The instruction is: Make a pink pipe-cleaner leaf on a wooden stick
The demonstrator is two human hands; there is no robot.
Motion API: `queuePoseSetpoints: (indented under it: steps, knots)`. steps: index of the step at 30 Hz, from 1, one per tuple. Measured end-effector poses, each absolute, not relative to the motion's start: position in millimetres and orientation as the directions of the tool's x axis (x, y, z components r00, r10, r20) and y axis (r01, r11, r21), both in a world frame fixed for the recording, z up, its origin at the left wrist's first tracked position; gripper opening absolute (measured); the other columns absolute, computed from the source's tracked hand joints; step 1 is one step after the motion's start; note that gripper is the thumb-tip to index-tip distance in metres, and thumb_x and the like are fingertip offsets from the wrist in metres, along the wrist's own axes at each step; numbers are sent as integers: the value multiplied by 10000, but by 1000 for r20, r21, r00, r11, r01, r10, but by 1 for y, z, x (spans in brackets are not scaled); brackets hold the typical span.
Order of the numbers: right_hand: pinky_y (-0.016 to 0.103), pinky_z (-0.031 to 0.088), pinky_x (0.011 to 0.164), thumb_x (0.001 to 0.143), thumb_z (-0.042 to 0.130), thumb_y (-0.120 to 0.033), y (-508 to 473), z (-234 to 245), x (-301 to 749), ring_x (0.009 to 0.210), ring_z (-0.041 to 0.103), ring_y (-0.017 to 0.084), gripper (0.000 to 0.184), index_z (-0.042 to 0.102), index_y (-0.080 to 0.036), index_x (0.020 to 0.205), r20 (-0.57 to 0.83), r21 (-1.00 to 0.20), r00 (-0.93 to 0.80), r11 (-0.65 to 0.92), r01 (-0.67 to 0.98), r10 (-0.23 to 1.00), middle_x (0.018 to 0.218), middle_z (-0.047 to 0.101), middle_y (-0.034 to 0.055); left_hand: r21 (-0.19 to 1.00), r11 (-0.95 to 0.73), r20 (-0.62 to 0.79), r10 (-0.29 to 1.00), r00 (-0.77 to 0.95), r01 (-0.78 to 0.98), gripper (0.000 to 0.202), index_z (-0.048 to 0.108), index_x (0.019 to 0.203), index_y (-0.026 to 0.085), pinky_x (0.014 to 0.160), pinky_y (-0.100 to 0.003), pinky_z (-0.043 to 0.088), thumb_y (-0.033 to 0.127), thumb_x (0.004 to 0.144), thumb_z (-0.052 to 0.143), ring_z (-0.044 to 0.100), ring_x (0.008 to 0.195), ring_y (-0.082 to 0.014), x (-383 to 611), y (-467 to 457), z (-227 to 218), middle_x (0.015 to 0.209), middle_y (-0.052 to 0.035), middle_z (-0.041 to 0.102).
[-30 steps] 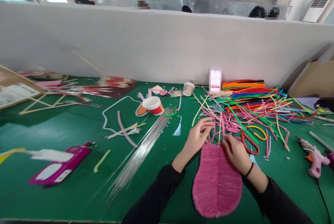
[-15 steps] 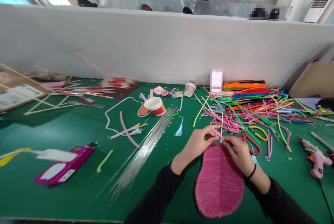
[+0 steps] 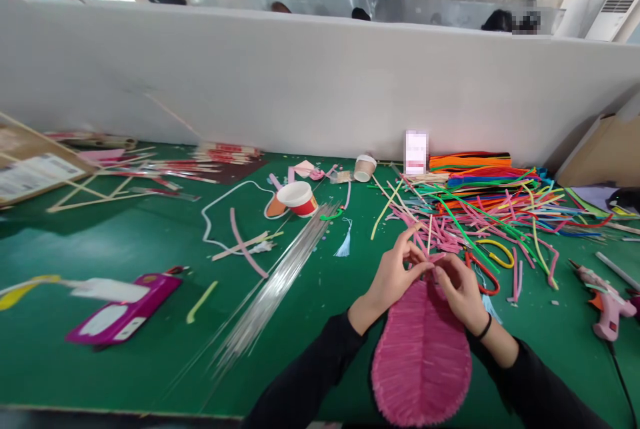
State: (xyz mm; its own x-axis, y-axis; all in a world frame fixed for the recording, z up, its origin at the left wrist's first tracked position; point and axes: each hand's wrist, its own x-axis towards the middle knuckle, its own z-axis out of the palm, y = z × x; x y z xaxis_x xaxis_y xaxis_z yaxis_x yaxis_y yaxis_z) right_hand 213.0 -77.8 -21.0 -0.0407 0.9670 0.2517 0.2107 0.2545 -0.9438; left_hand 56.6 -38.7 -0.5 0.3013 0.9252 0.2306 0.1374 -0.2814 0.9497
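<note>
A pink leaf-shaped piece made of pipe cleaners (image 3: 421, 357) lies on the green table (image 3: 150, 249) in front of me. At its top end my left hand (image 3: 393, 276) and my right hand (image 3: 463, 292) meet, both pinching a short pink pipe cleaner (image 3: 431, 258) where it joins the leaf. My fingers are curled closed around that strand. Just beyond my hands spreads a heap of loose pink and coloured pipe cleaners (image 3: 480, 216).
A bundle of thin silver wires (image 3: 273, 289) lies to my left, a magenta box (image 3: 123, 312) farther left. Red-handled scissors (image 3: 483, 269) and a pink glue gun (image 3: 603, 299) sit to the right. A red-and-white cup (image 3: 299, 198) stands farther back. A white partition (image 3: 300, 76) closes the rear.
My left hand has moved right from the loose heap to the leaf's top. Both hands have drawn together and now pinch the pink strand there.
</note>
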Motion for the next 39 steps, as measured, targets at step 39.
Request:
queuePoseSetpoints:
  steps: [39]
  knots:
    - [286, 486, 622, 733, 700, -487, -77, -10, 253, 654, 603, 172, 316, 664, -174, 719, 54, -998, 486, 59, 4, 872, 671, 675, 33, 985, -167, 163, 985, 60, 52, 453, 612, 1164, 202, 816, -310, 515, 332, 748, 737, 631, 747, -154, 3, -41, 21, 664, 36, 610]
